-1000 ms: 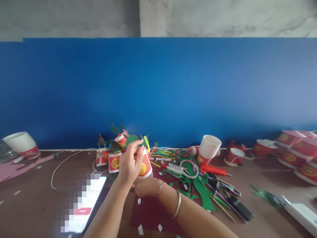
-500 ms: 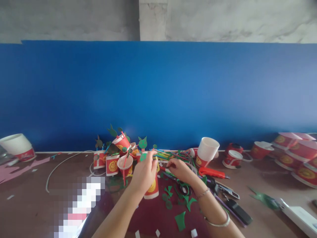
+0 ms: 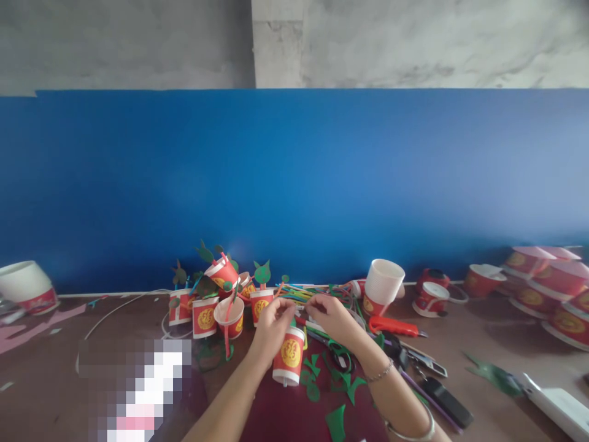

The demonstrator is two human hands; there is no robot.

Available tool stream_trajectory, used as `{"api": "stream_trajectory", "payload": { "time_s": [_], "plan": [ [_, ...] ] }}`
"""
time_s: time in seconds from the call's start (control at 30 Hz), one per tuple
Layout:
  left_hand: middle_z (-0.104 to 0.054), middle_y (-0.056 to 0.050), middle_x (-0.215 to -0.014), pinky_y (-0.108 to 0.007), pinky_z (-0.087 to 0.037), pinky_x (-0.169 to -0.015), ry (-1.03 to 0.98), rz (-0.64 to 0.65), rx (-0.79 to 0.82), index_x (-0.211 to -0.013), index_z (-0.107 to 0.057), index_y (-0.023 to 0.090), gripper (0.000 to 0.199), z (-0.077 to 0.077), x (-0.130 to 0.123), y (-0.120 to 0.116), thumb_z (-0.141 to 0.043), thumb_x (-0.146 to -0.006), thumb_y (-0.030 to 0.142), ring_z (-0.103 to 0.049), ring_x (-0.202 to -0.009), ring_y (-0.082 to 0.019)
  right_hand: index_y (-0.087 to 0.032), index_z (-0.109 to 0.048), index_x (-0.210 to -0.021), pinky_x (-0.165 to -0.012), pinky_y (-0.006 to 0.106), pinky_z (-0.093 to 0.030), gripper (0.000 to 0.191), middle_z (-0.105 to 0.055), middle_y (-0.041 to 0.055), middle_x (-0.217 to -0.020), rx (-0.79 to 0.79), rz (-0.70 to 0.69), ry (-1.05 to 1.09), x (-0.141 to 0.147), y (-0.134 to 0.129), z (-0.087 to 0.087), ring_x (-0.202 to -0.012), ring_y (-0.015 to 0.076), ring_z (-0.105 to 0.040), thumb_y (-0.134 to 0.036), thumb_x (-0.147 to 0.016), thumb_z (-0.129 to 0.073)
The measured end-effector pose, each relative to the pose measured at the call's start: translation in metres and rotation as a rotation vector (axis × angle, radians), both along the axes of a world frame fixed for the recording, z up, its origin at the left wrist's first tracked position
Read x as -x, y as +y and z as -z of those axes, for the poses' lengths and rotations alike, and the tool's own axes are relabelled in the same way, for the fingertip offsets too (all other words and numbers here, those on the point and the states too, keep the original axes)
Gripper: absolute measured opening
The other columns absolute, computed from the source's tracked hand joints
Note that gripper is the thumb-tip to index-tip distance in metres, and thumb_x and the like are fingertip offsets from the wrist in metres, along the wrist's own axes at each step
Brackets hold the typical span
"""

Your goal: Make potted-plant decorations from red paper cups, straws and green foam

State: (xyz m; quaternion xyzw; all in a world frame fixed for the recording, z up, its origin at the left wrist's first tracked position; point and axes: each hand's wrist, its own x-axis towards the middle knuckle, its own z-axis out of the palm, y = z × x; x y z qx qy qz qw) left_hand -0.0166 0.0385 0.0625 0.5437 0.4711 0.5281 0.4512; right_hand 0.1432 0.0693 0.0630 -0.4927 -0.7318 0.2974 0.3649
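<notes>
Here, saw left hand (image 3: 271,326) and right hand (image 3: 335,318) with fingers curled, any pinch indiscernible; found red paper cup (image 3: 291,351) just below left hand, over maroon sheet (image 3: 280,417), brown tabletop (image 3: 41,374); noted blue panel (image 3: 322,184), concrete wall (image 3: 138,43).

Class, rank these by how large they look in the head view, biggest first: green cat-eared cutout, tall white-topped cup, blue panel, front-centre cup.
1. Blue panel
2. Tall white-topped cup and front-centre cup: too alike to rank, as the front-centre cup looks nearer the camera
3. Green cat-eared cutout
</notes>
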Motion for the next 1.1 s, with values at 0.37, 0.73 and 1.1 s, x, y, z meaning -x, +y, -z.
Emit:
{"api": "stream_trajectory", "payload": {
  "time_s": [0.37, 0.73, 1.1],
  "plan": [
    [-0.056, 0.004, -0.056, -0.018, -0.037, -0.051, -0.325, 0.063, 0.189, -0.068, -0.061, 0.014, 0.018, -0.010, -0.005, -0.007, -0.072, -0.063, 0.027, -0.047, -0.052, -0.008, -0.015, -0.065, -0.069, -0.055, 0.023, -0.039, 0.017, -0.063, 0.0007, -0.060, 0.003, 0.043, 0.141, 0.010, -0.005, -0.004, -0.057, 0.0134, -0.053, -0.025, -0.075, -0.053],
    [-0.062, 0.001, -0.061, -0.020, -0.041, -0.056, -0.366, 0.021, 0.193, -0.067, -0.061, 0.014, 0.016, -0.005, -0.009, -0.006, -0.073, -0.060, 0.021, -0.054, -0.057, -0.009, -0.015, -0.067, -0.072, -0.053, 0.021, -0.039, 0.015, -0.063, 0.0005, -0.061, 0.008, 0.034, 0.133, 0.010, -0.005, -0.002, -0.056, 0.0126, -0.053, -0.021, -0.074, -0.053],
    [-0.060, 0.003, -0.059, -0.020, -0.039, -0.057, -0.311, 0.048, 0.160, -0.065, -0.060, 0.014, 0.017, -0.005, -0.008, -0.007, -0.074, -0.059, 0.022, -0.053, -0.057, -0.009, -0.015, -0.067, -0.073, -0.051, 0.020, -0.037, 0.015, -0.059, -0.0003, -0.059, 0.019, -0.028, 0.109, 0.007, -0.010, -0.010, -0.055, 0.0114, -0.049, -0.021, -0.074, -0.054]
  ]
}}
